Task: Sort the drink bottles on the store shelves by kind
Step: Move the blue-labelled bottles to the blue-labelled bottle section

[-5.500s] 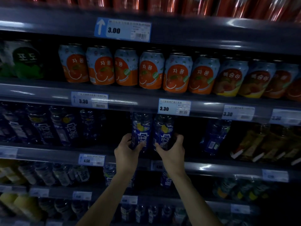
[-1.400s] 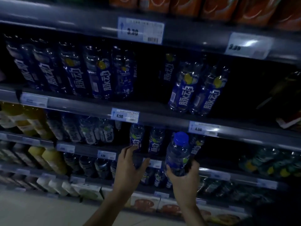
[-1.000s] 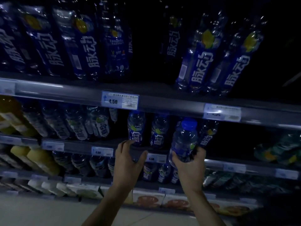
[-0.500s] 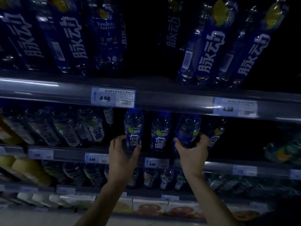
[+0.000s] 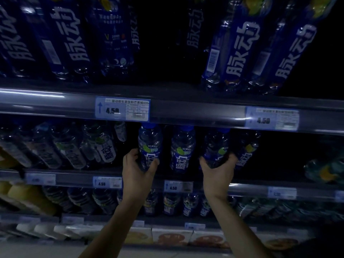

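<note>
Blue-labelled drink bottles with blue caps stand in a row on the middle shelf [image 5: 186, 175]. My left hand [image 5: 136, 170] is wrapped around the lower half of the leftmost blue bottle [image 5: 149, 144]. My right hand [image 5: 217, 174] grips the base of another blue bottle [image 5: 216, 146], which stands upright on the shelf two places to the right. An untouched blue bottle [image 5: 182, 148] stands between them, and one more [image 5: 245, 151] leans just right of my right hand.
Larger blue bottles [image 5: 234, 43] fill the shelf above, behind a rail with price tags [image 5: 122, 109]. Clear-labelled bottles [image 5: 104, 148] lean at the left of the middle shelf. Lower shelves hold small bottles [image 5: 173, 203], yellow drinks [image 5: 28, 196] and boxed packs [image 5: 171, 237].
My right hand has pushed its blue bottle up and back onto the middle shelf into the row. My left hand has closed around the leftmost blue bottle. The view has moved closer.
</note>
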A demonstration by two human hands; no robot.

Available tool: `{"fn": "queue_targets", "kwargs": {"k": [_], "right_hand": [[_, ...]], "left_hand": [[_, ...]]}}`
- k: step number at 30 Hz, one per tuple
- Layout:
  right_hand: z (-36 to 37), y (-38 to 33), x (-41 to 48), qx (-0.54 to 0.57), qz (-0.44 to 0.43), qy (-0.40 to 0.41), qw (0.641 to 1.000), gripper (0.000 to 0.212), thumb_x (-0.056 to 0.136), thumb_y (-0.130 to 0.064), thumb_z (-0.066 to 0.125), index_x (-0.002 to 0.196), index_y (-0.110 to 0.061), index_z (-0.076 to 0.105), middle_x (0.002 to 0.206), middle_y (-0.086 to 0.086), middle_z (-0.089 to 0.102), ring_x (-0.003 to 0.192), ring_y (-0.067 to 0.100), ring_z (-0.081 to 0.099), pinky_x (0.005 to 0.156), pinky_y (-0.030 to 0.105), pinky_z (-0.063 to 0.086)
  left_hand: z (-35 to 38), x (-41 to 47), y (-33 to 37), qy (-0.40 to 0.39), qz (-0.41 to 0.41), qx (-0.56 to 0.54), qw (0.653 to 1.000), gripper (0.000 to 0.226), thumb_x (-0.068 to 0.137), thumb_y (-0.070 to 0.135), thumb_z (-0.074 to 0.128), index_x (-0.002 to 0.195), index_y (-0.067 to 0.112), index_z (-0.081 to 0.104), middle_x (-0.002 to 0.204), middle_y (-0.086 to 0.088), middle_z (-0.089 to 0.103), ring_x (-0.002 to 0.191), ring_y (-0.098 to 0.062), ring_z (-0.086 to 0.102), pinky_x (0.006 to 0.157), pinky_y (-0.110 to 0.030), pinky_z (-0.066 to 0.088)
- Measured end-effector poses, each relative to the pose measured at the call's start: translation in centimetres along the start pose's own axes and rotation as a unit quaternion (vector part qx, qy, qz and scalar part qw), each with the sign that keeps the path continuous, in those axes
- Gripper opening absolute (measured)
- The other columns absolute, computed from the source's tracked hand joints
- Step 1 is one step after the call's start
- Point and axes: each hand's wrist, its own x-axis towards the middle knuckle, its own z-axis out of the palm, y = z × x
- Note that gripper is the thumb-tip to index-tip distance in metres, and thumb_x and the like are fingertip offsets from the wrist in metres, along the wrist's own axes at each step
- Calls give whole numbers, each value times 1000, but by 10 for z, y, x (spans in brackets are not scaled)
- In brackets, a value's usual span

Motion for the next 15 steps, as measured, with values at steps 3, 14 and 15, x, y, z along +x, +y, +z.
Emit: {"fn": "queue_targets", "kwargs": {"k": [3, 14, 15], "right_hand": [[-7, -8, -11, -56, -77, 48, 994, 75, 74, -27, 81, 132, -8, 37, 132, 10, 42, 120, 15, 41, 105, 27, 32], [26, -27, -59, -109, -75, -77, 988, 62, 86, -30, 69, 138, -7, 46, 138, 12, 52, 126, 23, 50, 100, 19, 35], [29, -28, -57, -124, -62, -83, 987, 67, 87, -33, 69, 141, -6, 42, 143, 13, 47, 131, 24, 45, 100, 19, 30]], "left_hand": [[0, 3, 2, -5, -4, -9, 1000, 71, 79, 48, 68, 136, 20, 36, 132, 4, 40, 111, -7, 41, 90, -29, 40], [-2, 14, 2, -12, -44, -57, 997, 68, 72, 38, 78, 126, 21, 40, 119, 2, 54, 112, -13, 52, 83, -32, 50], [-2, 15, 2, -10, -41, -56, 997, 68, 71, 39, 79, 124, 22, 41, 116, 5, 54, 109, -11, 53, 82, -31, 50]]}}
